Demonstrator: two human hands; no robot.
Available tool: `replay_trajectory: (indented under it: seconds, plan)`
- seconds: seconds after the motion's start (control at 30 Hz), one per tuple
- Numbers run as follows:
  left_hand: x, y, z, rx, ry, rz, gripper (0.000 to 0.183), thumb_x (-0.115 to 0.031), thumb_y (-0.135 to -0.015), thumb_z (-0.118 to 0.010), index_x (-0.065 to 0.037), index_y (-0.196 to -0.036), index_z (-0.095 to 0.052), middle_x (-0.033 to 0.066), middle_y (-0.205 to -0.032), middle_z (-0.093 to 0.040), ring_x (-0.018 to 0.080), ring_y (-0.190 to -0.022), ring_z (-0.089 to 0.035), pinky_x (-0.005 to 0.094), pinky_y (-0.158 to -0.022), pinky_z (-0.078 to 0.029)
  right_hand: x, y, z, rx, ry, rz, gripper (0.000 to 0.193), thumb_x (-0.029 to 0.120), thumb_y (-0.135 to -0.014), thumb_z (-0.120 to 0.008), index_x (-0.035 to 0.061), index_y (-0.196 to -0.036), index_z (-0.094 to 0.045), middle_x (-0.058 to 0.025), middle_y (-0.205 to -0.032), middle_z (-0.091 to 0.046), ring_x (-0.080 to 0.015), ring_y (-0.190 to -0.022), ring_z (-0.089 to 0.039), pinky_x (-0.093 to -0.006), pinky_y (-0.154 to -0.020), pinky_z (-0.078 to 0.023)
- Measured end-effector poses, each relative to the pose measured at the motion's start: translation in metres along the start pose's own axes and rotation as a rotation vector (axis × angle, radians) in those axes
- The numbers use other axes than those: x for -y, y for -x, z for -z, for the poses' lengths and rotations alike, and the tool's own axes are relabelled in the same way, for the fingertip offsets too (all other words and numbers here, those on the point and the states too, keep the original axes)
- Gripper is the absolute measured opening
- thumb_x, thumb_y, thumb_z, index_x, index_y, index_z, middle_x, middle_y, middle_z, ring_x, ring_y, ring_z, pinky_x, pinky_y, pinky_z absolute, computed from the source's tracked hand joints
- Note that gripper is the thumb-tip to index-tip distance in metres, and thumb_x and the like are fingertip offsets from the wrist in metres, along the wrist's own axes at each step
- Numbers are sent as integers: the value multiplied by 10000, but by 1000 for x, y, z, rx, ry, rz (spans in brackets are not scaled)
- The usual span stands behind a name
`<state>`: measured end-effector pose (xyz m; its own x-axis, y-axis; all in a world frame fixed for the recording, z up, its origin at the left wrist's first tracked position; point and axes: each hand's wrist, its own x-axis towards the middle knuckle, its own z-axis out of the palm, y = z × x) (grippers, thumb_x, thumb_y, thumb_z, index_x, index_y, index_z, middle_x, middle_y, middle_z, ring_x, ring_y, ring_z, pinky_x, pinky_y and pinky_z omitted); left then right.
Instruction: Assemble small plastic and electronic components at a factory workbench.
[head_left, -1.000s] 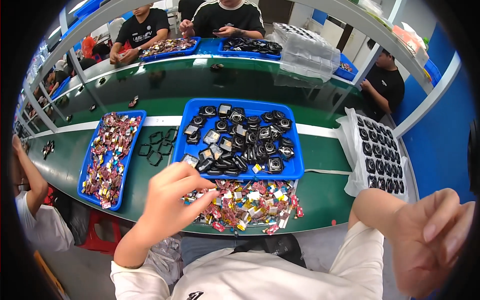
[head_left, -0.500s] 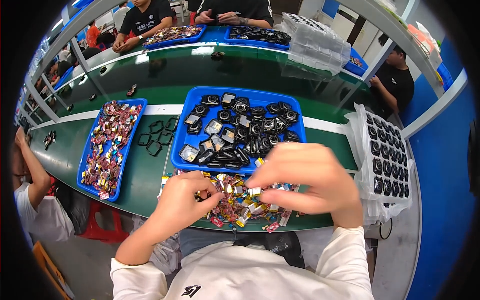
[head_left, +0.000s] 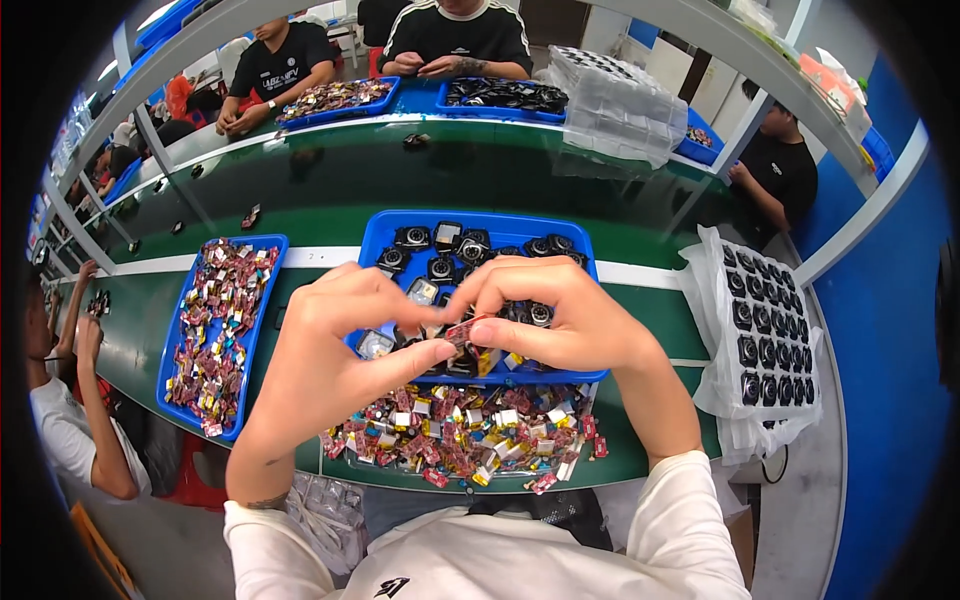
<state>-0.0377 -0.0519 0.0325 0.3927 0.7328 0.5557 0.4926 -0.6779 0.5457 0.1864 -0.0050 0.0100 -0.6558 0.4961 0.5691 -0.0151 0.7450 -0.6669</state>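
Above the near edge of the middle blue tray (head_left: 480,214), my two hands meet at a small red circuit board (head_left: 462,331). My right hand (head_left: 565,315) pinches it between thumb and index finger. From the other side, the thumb and bent index finger of my left hand (head_left: 335,345) close on its left end. A yellow piece shows just under the right thumb; whether it is joined to the board is unclear. Black watch cases (head_left: 412,238) fill the tray, partly covered by my hands. Below lies a heap of small red boards with white and yellow parts (head_left: 480,430).
A second blue tray (head_left: 283,241) of similar boards stands to the left. At the right, a white tray (head_left: 706,330) holds rows of black watch parts. Across the green bench (head_left: 330,185), people sit by more filled blue trays, and wrapped stacked trays (head_left: 625,120) stand there.
Both hands have risen from the heap of boards to over the blue tray and come together at one board. The scene sits lower in view at the bench, as the head has tilted.
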Motion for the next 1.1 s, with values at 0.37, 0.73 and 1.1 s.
replay_trajectory:
  seconds: [0.37, 0.73, 1.1]
  plan:
    - [5, -24, -18, -72, 263, 36, 114, -73, -718, -787, -22, -806, -736, 66, -733, -685, 128, -684, -595, 263, -625, -453, 25, 6, 14, -211, 240, -103, 139, 129, -817, -723, -1, -800, -676, -65, -699, -633, -152, -609, -583, -275, -527, -445]
    - [14, -26, -24, -2, 790, 291, 167, -66, -858, -692, 24, -945, -581, 71, -854, -676, 97, -818, -638, 247, -718, -503, 17, 9, 16, -285, 98, -186, 96, 4, -802, -699, -10, -897, -694, -91, -784, -677, -137, -669, -643, -261, -602, -495]
    - [18, -31, -36, 27, 419, 132, 107, -29, -803, -730, 41, -871, -684, 87, -812, -676, 117, -749, -631, 216, -668, -481, 12, 9, 13, -358, 309, -38, 106, 20, -775, -738, -10, -872, -708, -92, -757, -683, -131, -618, -637, -240, -566, -493]
